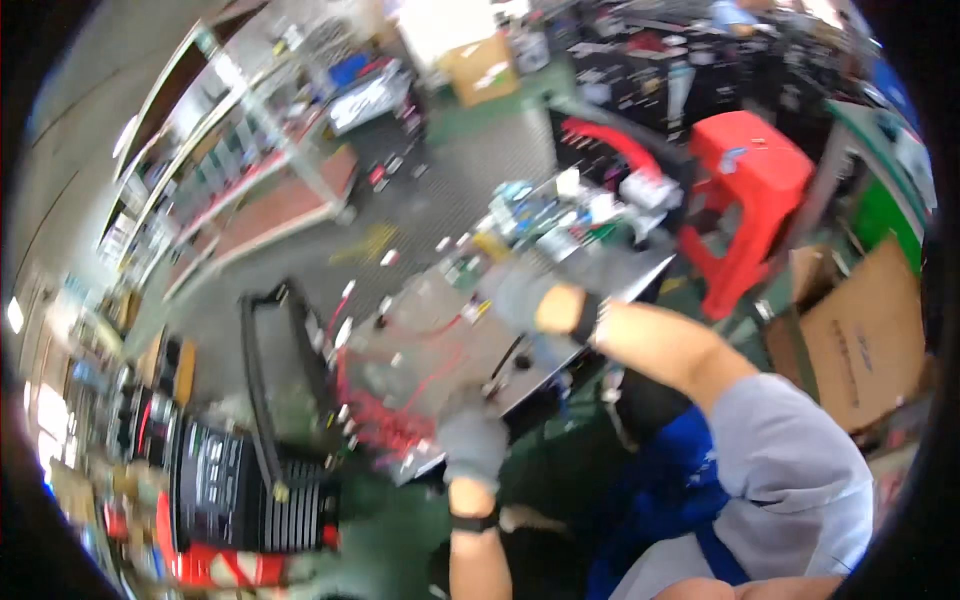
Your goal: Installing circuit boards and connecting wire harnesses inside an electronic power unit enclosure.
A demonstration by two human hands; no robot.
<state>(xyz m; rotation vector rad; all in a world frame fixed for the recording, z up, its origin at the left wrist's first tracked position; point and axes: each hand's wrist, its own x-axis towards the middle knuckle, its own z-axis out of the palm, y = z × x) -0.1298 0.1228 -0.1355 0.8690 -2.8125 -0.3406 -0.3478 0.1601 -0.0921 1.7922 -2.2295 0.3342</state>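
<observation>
My left hand, in a grey glove with a dark wristband, is over the near left edge of a low grey work table. Close beside it lies a tangle of red wires with small white ends. My right hand, also grey-gloved, reaches across the table's right part near a heap of small mixed parts in white, green and blue. A small dark round piece sits between the hands by the edge. Motion blur smears both hands' fingers, so whether anything is held does not show.
A red plastic stool stands right of the table, with an opened cardboard box nearer. Black equipment with a tall bent handle is at the left. A wheeled shelf rack stands beyond, and a cardboard carton farther back.
</observation>
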